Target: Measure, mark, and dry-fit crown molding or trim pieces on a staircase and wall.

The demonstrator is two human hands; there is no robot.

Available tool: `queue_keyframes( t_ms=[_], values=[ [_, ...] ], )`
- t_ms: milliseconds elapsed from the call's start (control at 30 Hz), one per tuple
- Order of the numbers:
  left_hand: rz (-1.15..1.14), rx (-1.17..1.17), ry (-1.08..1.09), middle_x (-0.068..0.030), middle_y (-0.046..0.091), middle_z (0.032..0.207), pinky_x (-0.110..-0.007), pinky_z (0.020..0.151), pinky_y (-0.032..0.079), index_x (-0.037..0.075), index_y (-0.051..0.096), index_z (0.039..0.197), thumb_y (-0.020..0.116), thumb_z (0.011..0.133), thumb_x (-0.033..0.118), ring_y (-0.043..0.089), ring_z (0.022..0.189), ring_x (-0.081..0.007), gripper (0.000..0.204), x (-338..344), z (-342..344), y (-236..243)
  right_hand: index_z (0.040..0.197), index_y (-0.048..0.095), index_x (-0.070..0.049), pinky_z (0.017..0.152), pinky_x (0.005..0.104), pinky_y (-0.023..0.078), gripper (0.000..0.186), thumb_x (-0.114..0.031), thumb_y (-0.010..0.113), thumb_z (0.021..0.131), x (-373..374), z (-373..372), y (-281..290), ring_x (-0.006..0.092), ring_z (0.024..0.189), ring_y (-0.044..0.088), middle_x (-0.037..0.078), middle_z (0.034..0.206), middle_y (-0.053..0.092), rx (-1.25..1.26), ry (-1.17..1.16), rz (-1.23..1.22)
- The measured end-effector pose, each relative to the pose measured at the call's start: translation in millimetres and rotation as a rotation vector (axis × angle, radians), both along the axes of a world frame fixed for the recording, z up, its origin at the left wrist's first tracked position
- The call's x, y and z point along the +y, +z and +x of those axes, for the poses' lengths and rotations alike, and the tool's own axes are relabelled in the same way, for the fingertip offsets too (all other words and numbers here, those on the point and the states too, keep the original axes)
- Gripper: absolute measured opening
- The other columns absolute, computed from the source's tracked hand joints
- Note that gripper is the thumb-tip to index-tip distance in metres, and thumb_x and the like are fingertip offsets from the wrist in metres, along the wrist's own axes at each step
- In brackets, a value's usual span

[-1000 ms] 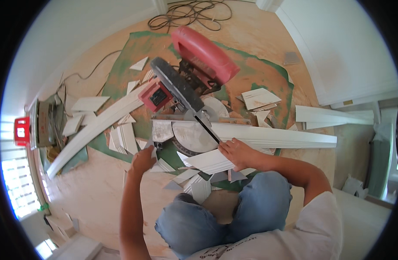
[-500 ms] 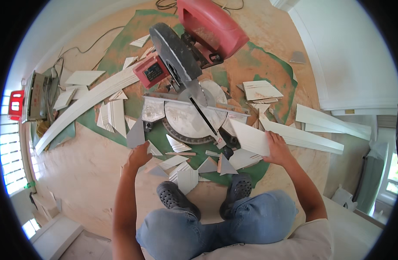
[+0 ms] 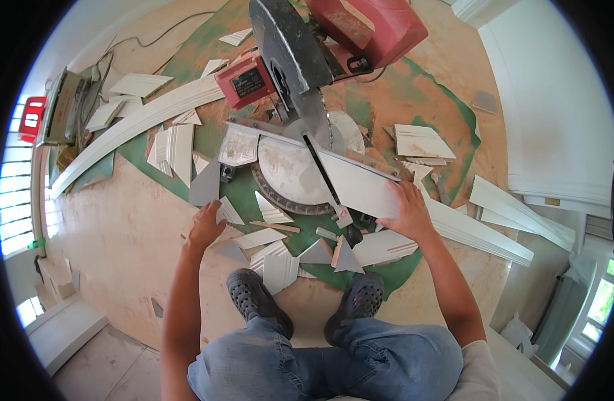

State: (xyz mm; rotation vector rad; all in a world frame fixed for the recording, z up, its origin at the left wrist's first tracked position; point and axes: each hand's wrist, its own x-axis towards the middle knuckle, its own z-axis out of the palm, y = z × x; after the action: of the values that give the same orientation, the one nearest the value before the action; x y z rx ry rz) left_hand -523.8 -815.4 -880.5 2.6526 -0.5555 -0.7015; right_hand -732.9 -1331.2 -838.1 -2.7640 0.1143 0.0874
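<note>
Right hand (image 3: 407,210) grips a white board (image 3: 360,187) on the miter saw (image 3: 312,110) — left hand (image 3: 205,224) near a grey offcut (image 3: 205,185), its hold I cannot tell

The floor (image 3: 146,247) bears a green sheet (image 3: 397,271) and white boards (image 3: 521,212).

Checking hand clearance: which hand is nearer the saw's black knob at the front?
Right. The right hand grips a white board, just up and right of the knob in view; the left hand is well to its left, beside a white scrap.
</note>
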Motion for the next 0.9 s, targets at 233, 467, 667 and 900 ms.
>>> queue_keyframes(
  t_ms=[233, 467, 667, 900],
  values=[
    [-0.014, -0.210, 0.012, -0.0192, 0.061, 0.129, -0.049, 0.106, 0.047, 0.004, 0.062, 0.128, 0.075, 0.082, 0.008, 0.056, 0.123, -0.0421, 0.048, -4, -12, 1, 0.155, 0.048, -0.022, 0.109, 0.0518, 0.041, 0.104, -0.049, 0.092, 0.065, 4, 10, 8, 0.0408, 0.123, 0.053, 0.016, 0.132, 0.053, 0.053, 0.008, -0.133],
    [-0.091, -0.313, 0.089, -0.0162, 0.061, 0.129, -0.049, 0.106, 0.046, 0.005, 0.065, 0.124, 0.073, 0.085, 0.006, 0.056, 0.123, -0.0394, 0.040, 4, -29, 7, 0.153, 0.048, -0.018, 0.107, 0.0526, 0.041, 0.103, -0.054, 0.090, 0.066, 3, 5, 1, 0.0413, 0.120, 0.053, 0.018, 0.130, 0.054, -0.032, 0.039, -0.124],
    [-0.355, -0.343, 0.261, -0.0166, 0.067, 0.105, -0.040, 0.084, 0.055, 0.002, 0.069, 0.114, 0.069, 0.093, 0.004, 0.067, 0.094, -0.0324, 0.022, -47, -57, 14, 0.148, 0.049, -0.012, 0.104, 0.0551, 0.041, 0.099, -0.064, 0.084, 0.071, 5, 9, -13, 0.0432, 0.118, 0.053, 0.022, 0.127, 0.054, -0.053, 0.029, -0.137],
    [-0.765, 1.046, 0.421, -0.0107, 0.071, 0.112, -0.033, 0.091, 0.057, -0.005, 0.063, 0.125, 0.072, 0.099, 0.022, 0.068, 0.099, -0.0180, 0.038, -200, -154, 4, 0.147, 0.050, -0.011, 0.103, 0.0558, 0.041, 0.098, -0.067, 0.082, 0.073, 6, 7, -19, 0.0442, 0.117, 0.052, 0.022, 0.124, 0.053, -0.088, 0.014, -0.147]
  ],
)
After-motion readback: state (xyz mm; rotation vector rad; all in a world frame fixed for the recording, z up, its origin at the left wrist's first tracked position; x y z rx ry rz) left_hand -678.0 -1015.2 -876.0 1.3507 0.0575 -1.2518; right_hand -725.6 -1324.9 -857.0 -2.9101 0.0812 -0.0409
